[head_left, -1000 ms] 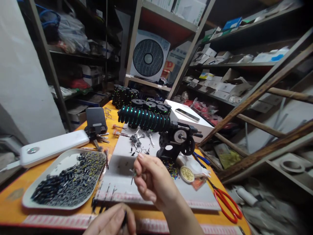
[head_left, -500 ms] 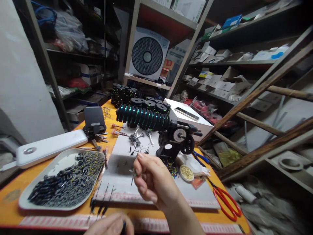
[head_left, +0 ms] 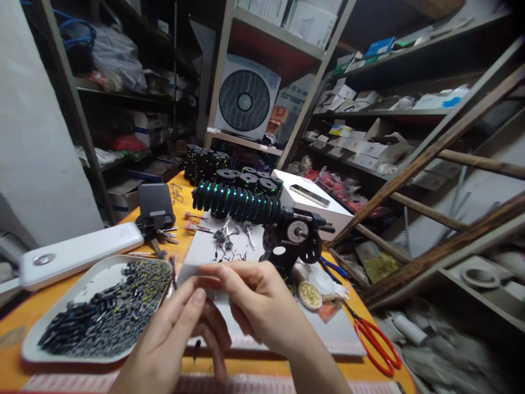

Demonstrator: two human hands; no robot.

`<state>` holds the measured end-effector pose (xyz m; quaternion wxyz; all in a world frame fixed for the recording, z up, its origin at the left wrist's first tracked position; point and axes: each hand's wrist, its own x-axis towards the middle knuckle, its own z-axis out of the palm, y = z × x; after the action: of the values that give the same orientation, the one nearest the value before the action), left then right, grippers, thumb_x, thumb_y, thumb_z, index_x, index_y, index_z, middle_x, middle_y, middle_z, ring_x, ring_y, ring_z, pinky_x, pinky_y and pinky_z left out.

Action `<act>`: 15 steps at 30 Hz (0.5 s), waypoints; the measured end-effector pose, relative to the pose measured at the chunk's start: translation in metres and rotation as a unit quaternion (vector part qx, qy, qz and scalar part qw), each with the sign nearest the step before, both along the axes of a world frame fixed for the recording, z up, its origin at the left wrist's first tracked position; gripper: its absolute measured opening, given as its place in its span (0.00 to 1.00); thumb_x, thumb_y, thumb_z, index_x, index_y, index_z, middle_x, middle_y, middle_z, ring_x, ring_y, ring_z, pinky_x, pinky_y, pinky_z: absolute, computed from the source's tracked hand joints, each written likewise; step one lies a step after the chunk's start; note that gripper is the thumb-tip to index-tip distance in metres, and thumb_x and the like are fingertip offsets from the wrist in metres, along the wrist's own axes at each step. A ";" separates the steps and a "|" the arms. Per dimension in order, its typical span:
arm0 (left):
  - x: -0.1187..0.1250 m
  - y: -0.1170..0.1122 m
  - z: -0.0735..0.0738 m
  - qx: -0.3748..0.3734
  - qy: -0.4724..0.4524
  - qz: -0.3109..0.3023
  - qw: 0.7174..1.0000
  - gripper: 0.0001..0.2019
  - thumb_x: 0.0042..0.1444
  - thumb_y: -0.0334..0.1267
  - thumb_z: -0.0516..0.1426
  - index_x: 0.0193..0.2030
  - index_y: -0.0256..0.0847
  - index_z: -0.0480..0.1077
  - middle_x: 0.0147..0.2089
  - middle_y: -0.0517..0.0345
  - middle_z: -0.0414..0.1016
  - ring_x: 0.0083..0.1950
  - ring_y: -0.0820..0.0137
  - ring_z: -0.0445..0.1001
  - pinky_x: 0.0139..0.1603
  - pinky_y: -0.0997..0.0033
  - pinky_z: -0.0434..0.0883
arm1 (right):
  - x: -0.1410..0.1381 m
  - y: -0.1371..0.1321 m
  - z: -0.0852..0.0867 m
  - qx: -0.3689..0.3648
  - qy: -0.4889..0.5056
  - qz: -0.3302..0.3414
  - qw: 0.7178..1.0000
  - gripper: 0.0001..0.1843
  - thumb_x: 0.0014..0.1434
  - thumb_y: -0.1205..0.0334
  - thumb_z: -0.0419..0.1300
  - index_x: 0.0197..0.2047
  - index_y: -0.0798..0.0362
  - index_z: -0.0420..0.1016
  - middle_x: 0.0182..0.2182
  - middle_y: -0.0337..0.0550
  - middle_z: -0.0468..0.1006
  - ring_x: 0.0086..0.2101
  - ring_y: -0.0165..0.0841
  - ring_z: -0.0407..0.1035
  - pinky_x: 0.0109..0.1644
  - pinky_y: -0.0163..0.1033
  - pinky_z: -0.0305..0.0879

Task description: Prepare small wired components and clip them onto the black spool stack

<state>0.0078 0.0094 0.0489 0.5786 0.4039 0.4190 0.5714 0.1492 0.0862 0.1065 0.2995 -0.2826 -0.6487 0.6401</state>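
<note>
My left hand [head_left: 170, 336] and my right hand [head_left: 260, 306] meet fingertip to fingertip low in the middle, above the near edge of a white board [head_left: 328, 328]. Both pinch at the same spot, and the thin metal pin seen earlier between my right fingers is mostly hidden there. A small dark component [head_left: 197, 345] hangs just under my left fingers. A white tray [head_left: 98, 265] holding several small black and yellow components [head_left: 106, 312] lies to the left of my hands.
Behind my hands stands a black hand-crank winder [head_left: 289, 241] with a row of black and green spools [head_left: 235, 200]. Red scissors [head_left: 377, 345] lie at the right, by a tin of gold beads [head_left: 309, 294]. A white power bank [head_left: 77, 254], phone stand [head_left: 153, 205] and white box [head_left: 295, 208] sit further back.
My left hand has risen from the bottom edge up to meet my right hand. My right hand has dropped slightly, and the view has tilted a little.
</note>
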 end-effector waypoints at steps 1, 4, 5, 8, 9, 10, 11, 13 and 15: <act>-0.001 0.004 0.002 0.014 0.011 0.000 1.000 0.33 0.61 0.69 0.60 0.59 0.45 0.76 0.29 0.61 0.83 0.24 0.65 0.82 0.34 0.68 0.81 | 0.000 0.000 0.000 0.009 -0.003 0.002 1.000 0.23 0.71 0.46 0.61 0.49 0.56 0.88 0.13 0.27 0.61 0.14 0.19 0.53 0.15 0.24 0.49; -0.002 0.011 0.003 0.038 0.052 -0.011 0.998 0.27 0.65 0.65 0.58 0.55 0.44 0.78 0.24 0.63 0.80 0.22 0.66 0.80 0.32 0.69 0.80 | 0.002 0.003 -0.001 0.007 -0.001 0.008 1.000 0.22 0.71 0.46 0.62 0.49 0.55 0.88 0.14 0.26 0.61 0.14 0.18 0.53 0.16 0.22 0.48; -0.002 0.012 0.001 0.044 0.055 -0.016 0.997 0.25 0.66 0.63 0.58 0.54 0.44 0.78 0.23 0.64 0.79 0.21 0.68 0.79 0.32 0.70 0.80 | 0.002 0.005 -0.001 -0.014 0.006 0.018 1.000 0.22 0.70 0.45 0.64 0.50 0.56 0.88 0.13 0.26 0.62 0.13 0.18 0.53 0.15 0.22 0.48; 0.002 0.012 -0.006 0.039 0.016 -0.021 0.999 0.22 0.65 0.60 0.62 0.52 0.45 0.78 0.27 0.63 0.80 0.21 0.69 0.78 0.26 0.71 0.81 | -0.001 0.010 -0.005 -0.167 0.075 0.057 0.981 0.27 0.64 0.39 0.68 0.43 0.59 0.86 0.13 0.31 0.72 0.09 0.19 0.53 0.10 0.24 0.46; 0.004 0.011 -0.009 0.032 -0.001 -0.015 0.999 0.21 0.63 0.60 0.63 0.48 0.44 0.78 0.27 0.63 0.79 0.21 0.69 0.77 0.22 0.72 0.80 | -0.004 0.011 -0.007 -0.226 0.103 0.059 0.967 0.27 0.62 0.38 0.68 0.37 0.58 0.84 0.14 0.35 0.76 0.07 0.20 0.53 0.09 0.25 0.46; 0.006 0.010 -0.011 0.023 -0.013 -0.006 1.000 0.21 0.62 0.61 0.64 0.44 0.43 0.78 0.25 0.63 0.78 0.20 0.70 0.75 0.18 0.73 0.77 | -0.007 0.012 -0.008 -0.273 0.127 0.051 0.952 0.27 0.61 0.38 0.69 0.31 0.56 0.80 0.15 0.37 0.78 0.07 0.21 0.54 0.08 0.25 0.46; 0.008 0.008 -0.013 0.013 -0.021 0.000 1.000 0.21 0.61 0.61 0.65 0.39 0.42 0.78 0.22 0.63 0.76 0.18 0.71 0.74 0.16 0.75 0.75 | -0.011 0.012 -0.010 -0.305 0.145 0.036 0.940 0.27 0.60 0.38 0.69 0.25 0.54 0.74 0.15 0.37 0.78 0.06 0.21 0.54 0.07 0.25 0.47; 0.011 0.002 -0.015 -0.008 -0.033 0.007 0.999 0.24 0.59 0.63 0.66 0.33 0.42 0.76 0.19 0.62 0.75 0.16 0.72 0.72 0.14 0.78 0.71 | -0.018 0.012 -0.011 -0.332 0.160 0.002 0.930 0.29 0.60 0.41 0.68 0.21 0.50 0.64 0.12 0.32 0.73 0.06 0.20 0.53 0.07 0.25 0.48; 0.013 -0.005 -0.015 -0.032 -0.047 0.013 0.998 0.26 0.56 0.65 0.67 0.30 0.41 0.75 0.18 0.60 0.77 0.16 0.73 0.73 0.15 0.81 0.69 | -0.024 0.011 -0.011 -0.337 0.169 -0.022 0.926 0.30 0.62 0.44 0.67 0.20 0.49 0.58 0.10 0.28 0.68 0.06 0.19 0.50 0.07 0.24 0.46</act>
<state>0.0208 0.0041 0.0338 0.6031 0.3526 0.4149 0.5830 0.1257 0.0974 0.0957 0.3053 -0.2688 -0.3281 0.8526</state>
